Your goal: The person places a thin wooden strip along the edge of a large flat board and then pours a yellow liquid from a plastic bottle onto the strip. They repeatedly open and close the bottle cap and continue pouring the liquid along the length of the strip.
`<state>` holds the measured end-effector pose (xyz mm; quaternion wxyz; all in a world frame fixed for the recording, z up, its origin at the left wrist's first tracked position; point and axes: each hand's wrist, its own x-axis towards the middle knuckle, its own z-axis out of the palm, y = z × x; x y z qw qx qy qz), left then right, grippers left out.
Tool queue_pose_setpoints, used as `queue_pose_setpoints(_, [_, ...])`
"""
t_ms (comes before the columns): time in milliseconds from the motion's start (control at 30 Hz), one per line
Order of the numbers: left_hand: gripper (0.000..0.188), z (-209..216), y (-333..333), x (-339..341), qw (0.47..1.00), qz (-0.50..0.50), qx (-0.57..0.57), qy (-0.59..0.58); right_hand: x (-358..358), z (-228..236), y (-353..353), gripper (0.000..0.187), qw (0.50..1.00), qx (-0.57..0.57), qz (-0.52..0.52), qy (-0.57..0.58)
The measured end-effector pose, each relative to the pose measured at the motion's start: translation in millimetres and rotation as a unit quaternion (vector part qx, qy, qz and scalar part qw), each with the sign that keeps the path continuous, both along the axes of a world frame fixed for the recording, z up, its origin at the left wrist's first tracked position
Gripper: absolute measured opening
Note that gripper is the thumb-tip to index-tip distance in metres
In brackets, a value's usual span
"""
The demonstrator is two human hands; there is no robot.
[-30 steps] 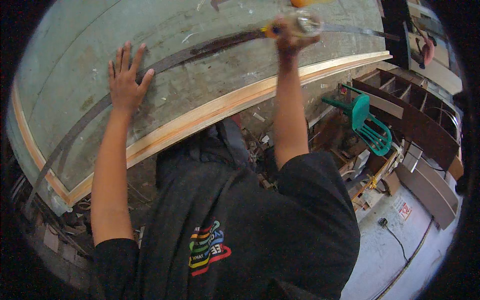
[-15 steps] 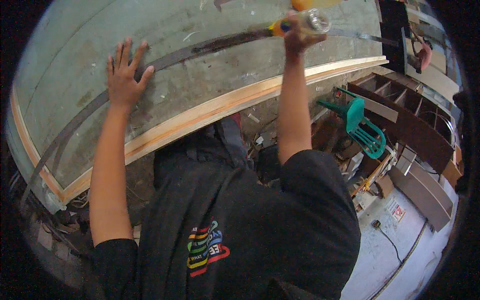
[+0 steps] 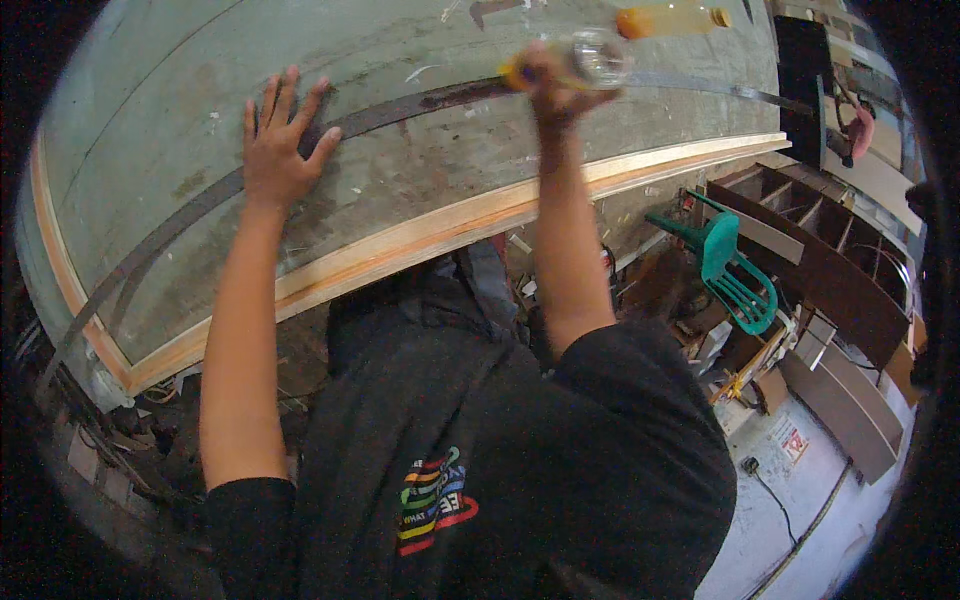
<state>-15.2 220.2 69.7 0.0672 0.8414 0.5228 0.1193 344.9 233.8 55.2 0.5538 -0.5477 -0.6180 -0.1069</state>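
A long dark strip (image 3: 190,218) runs in a curve across the grey-green table top (image 3: 400,190). My left hand (image 3: 283,145) lies flat on the strip and the table beside it, fingers spread. Farther right, my right hand (image 3: 562,92) is closed around a clear plastic bottle (image 3: 600,60). The bottle is tipped, its yellow end toward the left, just over the strip. A darker streak marks the strip left of that end. Motion blurs the right hand a little, and whether the bottle touches the strip cannot be seen.
Pale wooden edging (image 3: 400,255) borders the table's near side. Beyond the clear bottle lies an orange bottle (image 3: 670,20), with a dark angled piece (image 3: 490,9) at the far edge. At right are a green plastic chair (image 3: 725,255), a brown shelf unit (image 3: 825,240) and another person (image 3: 858,130).
My right hand has moved left along the strip with the clear bottle. The left hand stays spread on the strip. The whole view has shifted slightly, showing more of the orange bottle.
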Motion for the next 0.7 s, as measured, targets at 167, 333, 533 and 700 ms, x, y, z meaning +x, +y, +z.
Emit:
queue_pose_setpoints(167, [0.063, -2.7, -2.9, -1.8, 1.0, 0.004, -0.001, -0.01, 85.5, 17.6, -0.2, 0.093, 0.989, -0.037, -0.031, 0.14])
queue_pose_setpoints(333, [0.062, -2.7, -2.4, -0.3, 1.0, 0.003, 0.006, -0.021, -49.3, -42.3, -10.6, 0.106, 0.983, 0.04, 0.055, 0.168])
queue_pose_setpoints(533, [0.061, -5.2, -2.2, -0.5, 0.999, -0.001, 0.017, -0.029, -101.5, -35.4, -11.7, 0.097, 0.991, 0.068, 0.047, 0.105])
queue_pose_setpoints(700, [0.061, -6.5, -3.4, -3.3, 1.0, 0.016, 0.015, -0.023, -71.0, 6.8, -5.9, 0.097, 0.941, -0.041, 0.115, 0.314])
